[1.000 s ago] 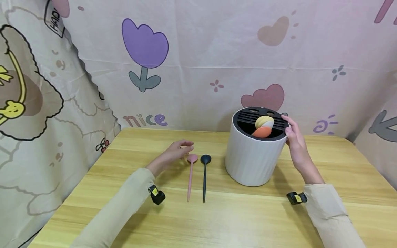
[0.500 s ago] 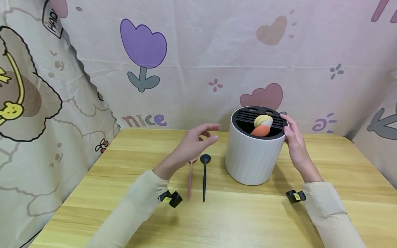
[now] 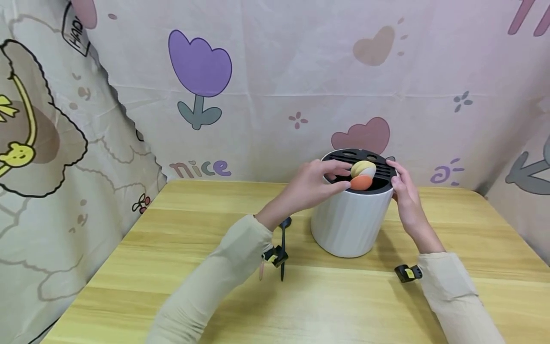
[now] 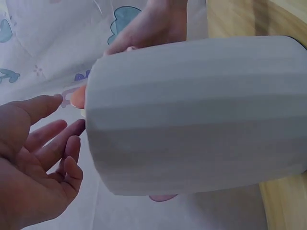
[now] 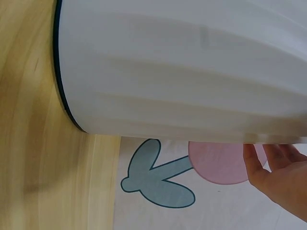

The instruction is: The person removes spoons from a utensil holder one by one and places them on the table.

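Note:
A white ribbed utensil holder (image 3: 350,229) with a slotted black top (image 3: 337,156) stands upright on the table. Out of its large opening poke rounded spoon heads: an orange spoon (image 3: 361,182), a yellow spoon (image 3: 361,167) and a white one behind. My left hand (image 3: 311,186) is over the holder's left rim, thumb and fingers spread apart, fingertips right by the orange and yellow heads. In the left wrist view, a gap shows between thumb and fingers beside the orange head. My right hand (image 3: 408,205) grips the holder's upper right side at the rim.
A black spoon (image 3: 283,239) lies left of the holder, partly under my left forearm in the head view. Next to it a pink spoon (image 3: 261,271) is mostly hidden by the sleeve. A printed cloth (image 3: 266,57) hangs behind the wooden table (image 3: 326,306).
My left hand has moved right and up from beside the pink spoon to the holder's opening, its forearm now covering most of that spoon. My right hand has stayed on the holder.

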{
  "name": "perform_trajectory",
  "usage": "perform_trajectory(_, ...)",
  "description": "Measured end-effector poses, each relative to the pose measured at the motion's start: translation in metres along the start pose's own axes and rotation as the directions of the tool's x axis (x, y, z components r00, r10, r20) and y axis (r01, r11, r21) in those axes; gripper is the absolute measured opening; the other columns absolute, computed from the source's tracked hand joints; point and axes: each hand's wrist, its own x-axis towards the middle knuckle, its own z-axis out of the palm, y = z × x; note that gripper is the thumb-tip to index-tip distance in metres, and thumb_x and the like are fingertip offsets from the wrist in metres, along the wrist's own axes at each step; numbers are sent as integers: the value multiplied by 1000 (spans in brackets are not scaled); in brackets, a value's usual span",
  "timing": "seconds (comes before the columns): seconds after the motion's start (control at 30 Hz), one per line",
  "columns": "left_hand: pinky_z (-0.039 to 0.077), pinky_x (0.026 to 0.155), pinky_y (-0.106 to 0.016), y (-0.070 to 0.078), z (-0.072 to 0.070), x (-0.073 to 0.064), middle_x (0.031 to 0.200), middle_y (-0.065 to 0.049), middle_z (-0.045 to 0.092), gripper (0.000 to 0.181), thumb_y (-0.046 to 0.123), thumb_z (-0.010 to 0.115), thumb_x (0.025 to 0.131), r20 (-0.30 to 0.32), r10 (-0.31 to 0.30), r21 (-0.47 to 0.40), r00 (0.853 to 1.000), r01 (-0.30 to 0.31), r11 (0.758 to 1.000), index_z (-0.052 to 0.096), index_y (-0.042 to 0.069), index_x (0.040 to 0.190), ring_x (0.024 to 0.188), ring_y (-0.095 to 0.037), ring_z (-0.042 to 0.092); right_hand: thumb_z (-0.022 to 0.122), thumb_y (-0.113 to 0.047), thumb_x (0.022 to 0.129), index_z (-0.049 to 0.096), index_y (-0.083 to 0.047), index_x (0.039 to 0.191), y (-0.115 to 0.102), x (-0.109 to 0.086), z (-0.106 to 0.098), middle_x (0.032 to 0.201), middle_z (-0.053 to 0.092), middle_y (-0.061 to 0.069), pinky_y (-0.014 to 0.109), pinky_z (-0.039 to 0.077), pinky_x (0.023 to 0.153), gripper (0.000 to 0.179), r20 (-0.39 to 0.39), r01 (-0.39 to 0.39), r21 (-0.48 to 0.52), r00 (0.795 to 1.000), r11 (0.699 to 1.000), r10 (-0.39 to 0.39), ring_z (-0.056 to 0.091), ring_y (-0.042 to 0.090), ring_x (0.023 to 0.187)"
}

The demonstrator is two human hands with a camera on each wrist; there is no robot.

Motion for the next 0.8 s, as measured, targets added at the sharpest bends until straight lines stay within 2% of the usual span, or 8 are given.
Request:
perform_trajectory(0.1, 44, 82, -14, -4, 2, 6, 108, -4, 71, 31, 14, 71, 90, 13, 14, -27, 1000, -14, 1000, 67, 4, 119, 97, -10, 62, 33, -28, 102, 32, -11, 149, 0, -1, -1, 144, 33, 15, 16, 38, 88, 50, 2, -3, -12, 1000, 1000, 3, 44, 11, 117)
perform_trajectory(0.37, 44, 79, -14, -8, 5, 14, 104, -5, 72, 27, 12, 75, 86, 25, -21, -64, 999, 23, 998, 69, 3, 111, 94, -10, 63, 34, -27, 102, 33, -10, 148, 1, 0, 1, 143, 34, 15, 16, 38, 88, 49, -1, 4, -6, 1000, 1000, -4, 43, 11, 117)
perform_trajectory(0.8, 42, 80, -12, -5, 11, 18, 97, -6, 71, 20, 8, 74, 86, 7, 33, -9, 999, -33, 999, 72, 3, 105, 91, -12, 64, 33, -28, 102, 32, -11, 149, 0, 0, 0, 142, 35, 15, 15, 38, 89, 50, 2, -9, -19, 1000, 1000, 9, 43, 12, 118)
